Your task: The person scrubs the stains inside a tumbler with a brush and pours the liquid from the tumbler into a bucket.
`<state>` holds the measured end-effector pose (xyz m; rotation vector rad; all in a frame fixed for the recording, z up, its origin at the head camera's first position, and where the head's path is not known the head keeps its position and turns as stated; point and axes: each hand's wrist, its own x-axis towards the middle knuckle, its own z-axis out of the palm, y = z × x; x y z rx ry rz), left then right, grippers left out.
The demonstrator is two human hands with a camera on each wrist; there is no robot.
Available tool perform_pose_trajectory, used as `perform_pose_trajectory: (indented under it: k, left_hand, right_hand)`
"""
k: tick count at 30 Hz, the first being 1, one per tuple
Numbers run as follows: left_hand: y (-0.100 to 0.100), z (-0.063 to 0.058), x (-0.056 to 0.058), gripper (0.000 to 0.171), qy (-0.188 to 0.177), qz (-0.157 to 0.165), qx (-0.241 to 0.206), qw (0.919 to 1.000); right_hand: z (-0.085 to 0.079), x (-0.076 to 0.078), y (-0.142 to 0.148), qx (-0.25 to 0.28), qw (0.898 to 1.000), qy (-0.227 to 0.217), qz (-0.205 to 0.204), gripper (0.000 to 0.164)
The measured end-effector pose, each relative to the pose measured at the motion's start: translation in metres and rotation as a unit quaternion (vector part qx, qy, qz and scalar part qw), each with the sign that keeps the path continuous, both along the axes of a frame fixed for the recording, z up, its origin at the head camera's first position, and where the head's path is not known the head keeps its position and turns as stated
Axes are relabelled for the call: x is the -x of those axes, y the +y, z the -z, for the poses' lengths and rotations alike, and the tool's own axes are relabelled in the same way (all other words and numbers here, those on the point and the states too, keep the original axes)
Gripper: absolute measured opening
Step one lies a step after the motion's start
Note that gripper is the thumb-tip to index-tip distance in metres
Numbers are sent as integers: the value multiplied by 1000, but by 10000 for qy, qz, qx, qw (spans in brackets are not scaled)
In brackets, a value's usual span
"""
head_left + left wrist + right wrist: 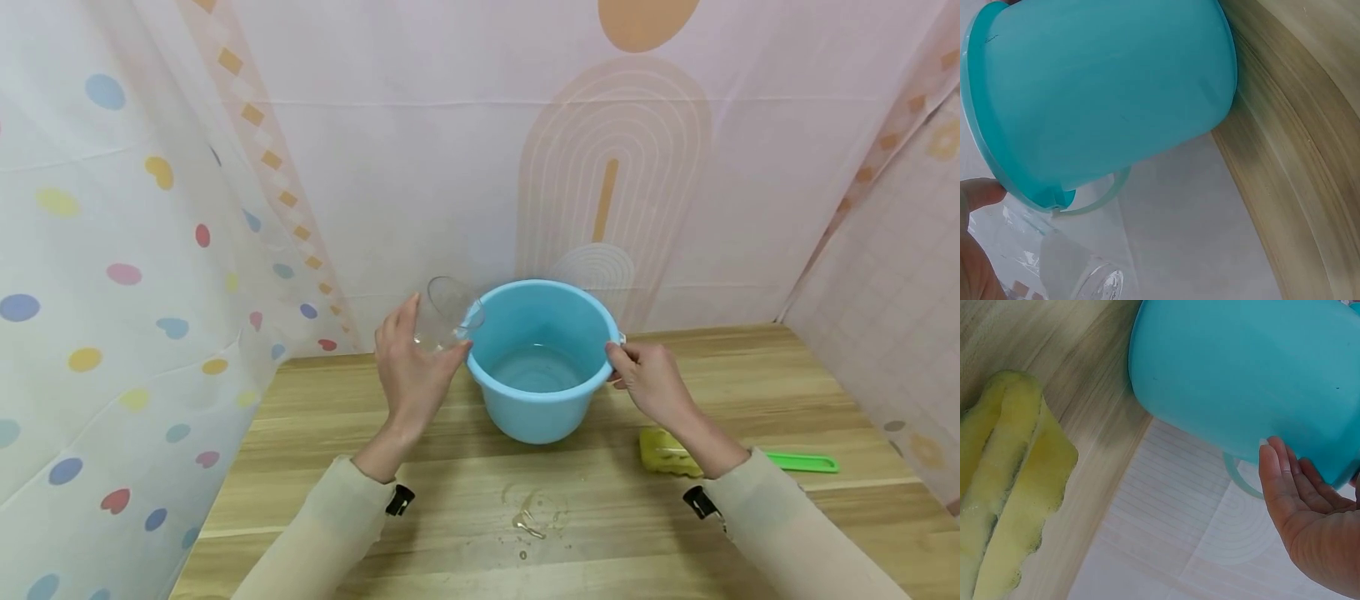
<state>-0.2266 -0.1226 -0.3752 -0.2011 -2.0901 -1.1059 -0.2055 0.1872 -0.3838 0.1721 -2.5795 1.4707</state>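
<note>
A light blue bucket (536, 408) stands upright on the wooden table, with a shallow layer of clear liquid (536, 368) in its bottom. My left hand (412, 358) holds a clear, see-through cup (438, 321), tilted, against the left of the bucket rim; in the left wrist view the cup (1094, 278) shows below the rim, close to the thumb. At the bucket's right side, my right hand (648, 379) pinches the rim, thumb on top and fingers beneath. The right wrist view shows those fingers (1285, 487) along the bucket's outer wall.
Right of the bucket lies a yellow sponge brush (663, 454) with a green handle (806, 462), partly behind my right forearm. A small puddle (528, 525) wets the table in front. Patterned curtains (420, 167) hang at the back and sides. The bucket's handle (1107, 197) hangs down behind it.
</note>
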Motion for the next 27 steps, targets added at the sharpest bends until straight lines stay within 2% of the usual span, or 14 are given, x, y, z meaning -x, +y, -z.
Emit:
perform_pose_trajectory:
  k: [5, 27]
  left_hand:
    - [-1, -2, 2, 85, 83, 41, 191, 9998]
    - [-3, -14, 5, 80, -11, 10, 981, 9952]
  right_hand:
    - [-1, -1, 0, 0, 10000, -35, -21, 38]
    - [-3, -2, -1, 22, 10000, -56, -12, 38]
